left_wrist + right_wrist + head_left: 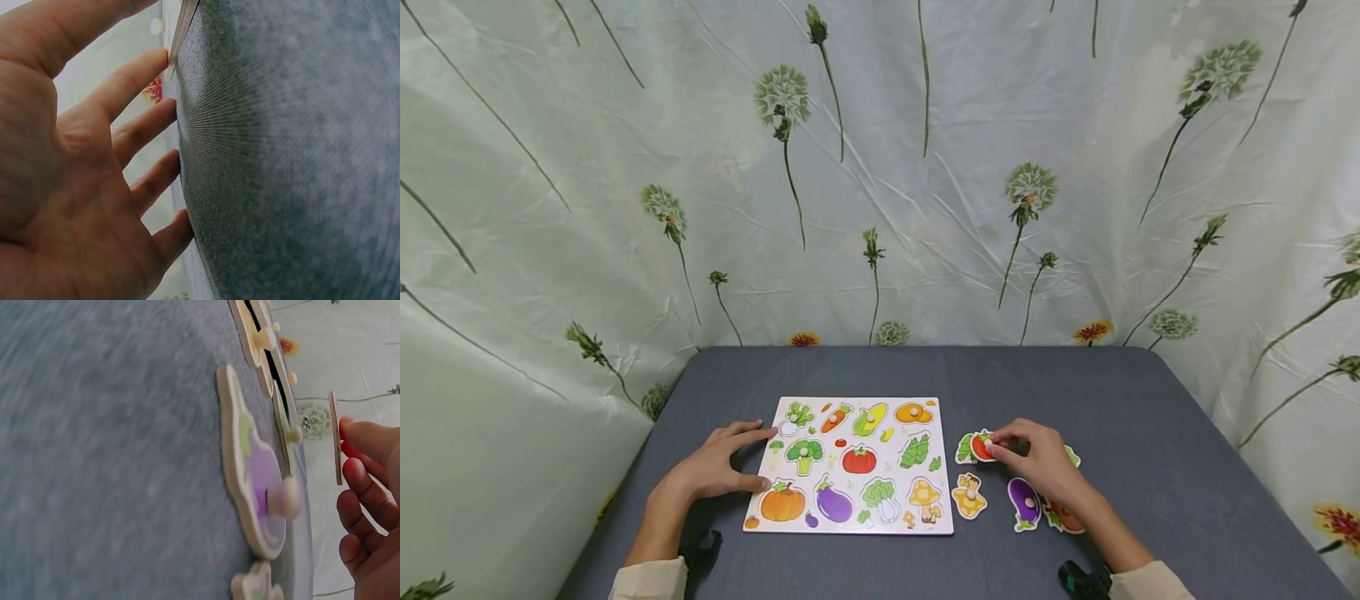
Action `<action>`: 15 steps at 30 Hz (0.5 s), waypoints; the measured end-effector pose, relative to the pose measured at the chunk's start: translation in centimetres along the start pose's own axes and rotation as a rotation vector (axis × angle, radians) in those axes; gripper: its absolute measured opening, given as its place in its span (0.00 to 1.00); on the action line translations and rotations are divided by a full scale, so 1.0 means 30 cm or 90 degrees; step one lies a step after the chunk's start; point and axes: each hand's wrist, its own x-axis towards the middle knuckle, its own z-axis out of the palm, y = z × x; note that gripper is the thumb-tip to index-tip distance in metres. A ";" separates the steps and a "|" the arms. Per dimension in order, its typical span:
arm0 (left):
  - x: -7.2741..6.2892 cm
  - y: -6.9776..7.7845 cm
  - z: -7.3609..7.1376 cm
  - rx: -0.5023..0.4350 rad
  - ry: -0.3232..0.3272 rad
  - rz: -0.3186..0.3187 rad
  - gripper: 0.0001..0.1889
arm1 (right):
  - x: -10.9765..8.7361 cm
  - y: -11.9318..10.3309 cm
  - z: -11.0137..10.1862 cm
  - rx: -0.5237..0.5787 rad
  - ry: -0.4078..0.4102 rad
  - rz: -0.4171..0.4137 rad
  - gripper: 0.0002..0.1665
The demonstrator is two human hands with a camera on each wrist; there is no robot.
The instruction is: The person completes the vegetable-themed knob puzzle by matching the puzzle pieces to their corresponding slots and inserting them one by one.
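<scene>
My right hand (1037, 458) pinches a red tomato puzzle piece (981, 446). In the right wrist view that thin wooden piece (336, 440) is edge-on, held off the table. A white vegetable puzzle board (886, 475) lies flat, with a printed tomato (859, 459) near its middle. Knobs stand on several of its upper pictures, such as the broccoli (804, 454). My left hand (718, 462) is at the board's left edge, fingers spread and fairly straight, with thumb and index finger touching it. The left wrist view shows its palm (81, 187) beside the board's corner (183, 31).
Loose knobbed pieces lie right of the board: a mushroom (969, 497), an eggplant (1024, 504), an orange piece (1066, 518) and a green piece (964, 450), some partly hidden by my right hand. A grey cloth (865, 567) covers the table; a flowered curtain (925, 208) hangs behind.
</scene>
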 end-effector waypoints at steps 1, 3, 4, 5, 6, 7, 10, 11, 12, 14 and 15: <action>0.000 -0.001 0.000 0.002 0.001 0.001 0.47 | 0.003 -0.003 0.004 0.005 -0.001 -0.003 0.04; 0.001 -0.003 -0.001 0.003 0.001 0.002 0.47 | 0.011 -0.011 0.011 0.012 -0.004 -0.010 0.04; 0.001 -0.004 -0.001 0.004 0.002 0.001 0.47 | 0.014 -0.014 0.015 0.013 -0.003 -0.014 0.04; 0.001 -0.004 -0.001 0.004 0.002 0.000 0.47 | 0.019 -0.017 0.020 0.015 -0.004 -0.016 0.04; 0.001 -0.005 -0.001 0.002 0.002 -0.002 0.47 | 0.022 -0.020 0.024 0.016 -0.007 -0.017 0.04; 0.001 -0.005 -0.002 0.005 0.002 0.001 0.47 | 0.026 -0.024 0.029 0.018 -0.010 -0.018 0.04; 0.000 -0.003 -0.002 0.002 -0.001 -0.004 0.48 | 0.035 -0.035 0.042 0.020 -0.020 -0.020 0.04; 0.001 -0.004 -0.002 0.001 -0.002 -0.003 0.48 | 0.038 -0.038 0.047 0.021 -0.023 -0.019 0.04; 0.000 -0.003 -0.003 0.001 -0.004 -0.003 0.48 | 0.040 -0.043 0.052 0.023 -0.027 -0.017 0.04; 0.001 -0.004 -0.004 0.004 -0.006 -0.001 0.48 | 0.046 -0.052 0.061 0.023 -0.030 -0.016 0.05; 0.002 -0.005 -0.004 0.003 -0.007 -0.003 0.48 | 0.048 -0.057 0.066 0.023 -0.030 -0.015 0.05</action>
